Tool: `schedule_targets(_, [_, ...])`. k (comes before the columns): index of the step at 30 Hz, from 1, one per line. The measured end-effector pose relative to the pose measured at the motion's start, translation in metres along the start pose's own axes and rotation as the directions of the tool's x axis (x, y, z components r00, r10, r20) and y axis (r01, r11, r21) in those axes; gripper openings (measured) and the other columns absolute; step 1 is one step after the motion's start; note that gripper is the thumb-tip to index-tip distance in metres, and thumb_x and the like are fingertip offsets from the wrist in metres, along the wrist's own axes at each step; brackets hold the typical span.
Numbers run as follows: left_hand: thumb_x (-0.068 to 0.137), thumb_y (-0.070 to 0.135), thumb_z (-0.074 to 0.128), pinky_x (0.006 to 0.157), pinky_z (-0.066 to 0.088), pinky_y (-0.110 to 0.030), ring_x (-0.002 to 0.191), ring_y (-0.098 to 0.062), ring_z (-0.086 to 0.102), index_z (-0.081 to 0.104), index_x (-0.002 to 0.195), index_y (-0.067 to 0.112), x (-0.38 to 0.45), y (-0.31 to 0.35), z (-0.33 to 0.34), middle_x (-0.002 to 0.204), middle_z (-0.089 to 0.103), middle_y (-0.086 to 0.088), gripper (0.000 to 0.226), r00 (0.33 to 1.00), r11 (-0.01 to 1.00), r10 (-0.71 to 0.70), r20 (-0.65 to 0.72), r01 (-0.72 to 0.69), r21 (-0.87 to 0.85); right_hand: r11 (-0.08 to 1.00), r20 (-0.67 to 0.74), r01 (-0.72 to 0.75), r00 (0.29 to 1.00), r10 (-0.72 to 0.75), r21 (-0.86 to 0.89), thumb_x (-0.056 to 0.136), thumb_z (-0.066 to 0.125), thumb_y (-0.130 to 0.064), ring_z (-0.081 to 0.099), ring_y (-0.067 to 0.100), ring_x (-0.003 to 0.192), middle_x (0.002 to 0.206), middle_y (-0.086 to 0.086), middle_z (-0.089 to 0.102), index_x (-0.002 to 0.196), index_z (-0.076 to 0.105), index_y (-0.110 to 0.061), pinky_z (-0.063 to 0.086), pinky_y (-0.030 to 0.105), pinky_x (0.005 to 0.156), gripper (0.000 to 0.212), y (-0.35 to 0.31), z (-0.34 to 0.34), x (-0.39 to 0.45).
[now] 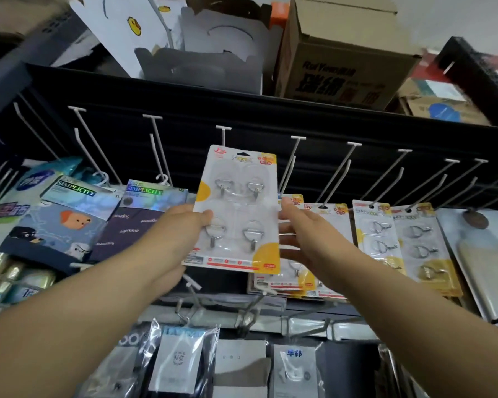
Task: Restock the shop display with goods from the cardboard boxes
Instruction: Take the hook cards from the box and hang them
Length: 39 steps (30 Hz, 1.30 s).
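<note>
A white and yellow blister card of metal hooks (237, 208) is held up in front of the dark slatted display wall (242, 116), its hang hole just below a white peg (223, 133). My left hand (184, 228) pinches the card's left edge, thumb on the front. My right hand (299, 234) is at the card's right edge with its fingers spread behind the card; the thumb touches the edge. More hook cards (325, 248) hang just right of it.
Several bare white pegs (337, 170) stick out of the wall. Packs of underwear (153, 196) hang at the left, more hook packs (414, 239) at the right, bagged goods (181, 360) below. Cardboard boxes (339, 53) stand on the top shelf.
</note>
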<state>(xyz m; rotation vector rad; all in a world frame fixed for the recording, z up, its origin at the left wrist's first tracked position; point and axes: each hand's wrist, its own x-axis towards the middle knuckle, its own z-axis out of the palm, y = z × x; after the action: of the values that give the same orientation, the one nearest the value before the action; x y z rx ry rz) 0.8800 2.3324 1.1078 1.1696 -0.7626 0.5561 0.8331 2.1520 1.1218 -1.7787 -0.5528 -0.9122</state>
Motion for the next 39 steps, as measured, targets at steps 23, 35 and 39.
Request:
schedule_targets(23, [0.088, 0.015, 0.06, 0.06, 0.041, -0.03, 0.072, -0.026, 0.06, 0.057, 0.077, 0.019, -0.015, -0.014, -0.018, 0.07, 0.06, -0.003, 0.012, 0.941, 0.683, 0.33, 0.079, -0.296, 0.668, 0.987, -0.287, -0.128, 0.953, 0.096, -0.096, 0.098, 0.054, -0.023, 0.061, 0.021, 0.07, 0.086, 0.008, 0.063, 0.089, 0.054, -0.014, 0.054, 0.031, 0.06, 0.012, -0.003, -0.04, 0.022])
schedule_targets(35, [0.088, 0.014, 0.06, 0.067, 0.048, -0.036, 0.072, -0.026, 0.062, 0.058, 0.08, 0.021, -0.021, -0.026, -0.024, 0.075, 0.061, -0.004, 0.011, 0.924, 0.694, 0.358, 0.13, -0.357, 0.625, 0.888, -0.335, -0.298, 0.925, 0.179, -0.35, 0.096, 0.053, -0.032, 0.064, 0.032, 0.096, 0.109, 0.016, 0.061, 0.119, 0.052, -0.008, 0.057, 0.05, 0.084, 0.034, 0.051, -0.042, 0.06])
schedule_targets(39, [0.088, 0.013, 0.061, 0.066, 0.047, -0.034, 0.073, -0.028, 0.062, 0.058, 0.079, 0.02, -0.019, -0.031, -0.027, 0.075, 0.061, -0.006, 0.011, 0.924, 0.71, 0.358, 0.133, -0.362, 0.604, 0.874, -0.328, -0.308, 0.926, 0.186, -0.376, 0.094, 0.055, -0.037, 0.066, 0.033, 0.095, 0.113, 0.018, 0.062, 0.124, 0.052, -0.006, 0.057, 0.049, 0.082, 0.043, 0.07, -0.046, 0.076])
